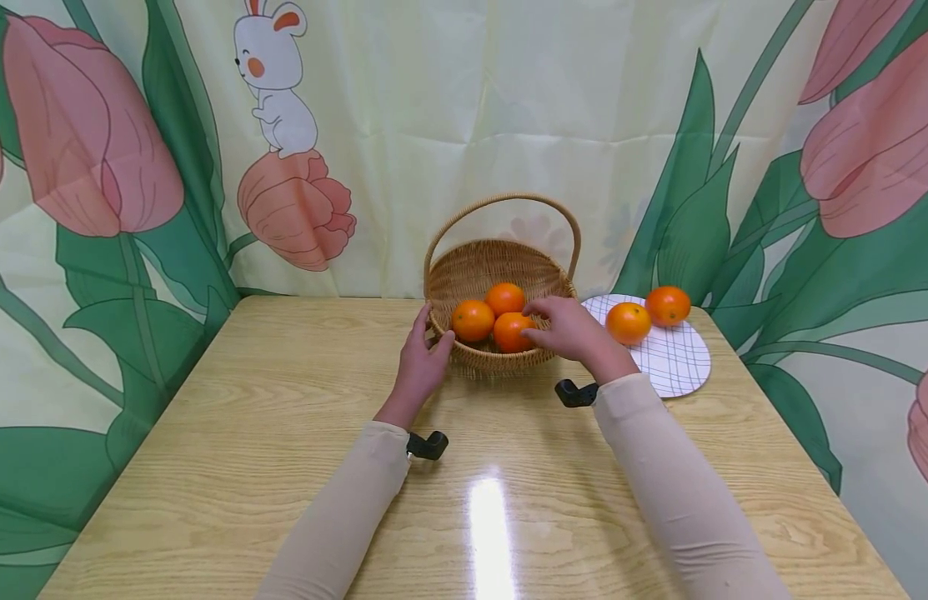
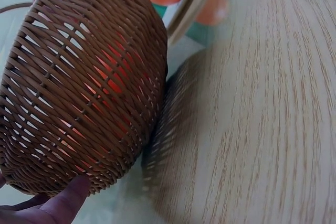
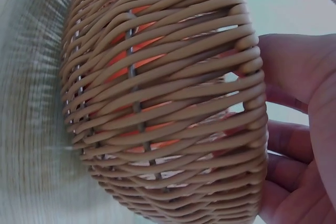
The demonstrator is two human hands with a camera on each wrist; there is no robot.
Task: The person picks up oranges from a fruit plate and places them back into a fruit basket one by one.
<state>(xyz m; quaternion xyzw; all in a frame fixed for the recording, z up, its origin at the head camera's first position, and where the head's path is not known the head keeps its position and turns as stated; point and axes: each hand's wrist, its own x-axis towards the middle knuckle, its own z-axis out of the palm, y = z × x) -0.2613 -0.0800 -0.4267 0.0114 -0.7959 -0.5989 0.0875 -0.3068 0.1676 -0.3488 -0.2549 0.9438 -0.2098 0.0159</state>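
Note:
A wicker basket point(image 1: 501, 360) with a tall arched handle stands at the back middle of the table, with three oranges inside. My left hand point(image 1: 421, 364) grips the basket's left rim; in the left wrist view its thumb lies against the weave. Over the right rim reaches my right hand point(image 1: 572, 331), its thumb and fingers bent around the right side of the front orange point(image 1: 513, 332). Beside that fruit lie the left orange point(image 1: 473, 321) and the rear orange point(image 1: 504, 298). In the right wrist view the basket wall point(image 3: 173, 98) partly hides the fingertips.
To the right of the basket, a white plate with a checked pattern point(image 1: 677, 367) bears two more oranges, one nearer point(image 1: 628, 322) and one farther back point(image 1: 668, 306). A printed curtain point(image 1: 403, 150) hangs behind the wooden table point(image 1: 283, 400).

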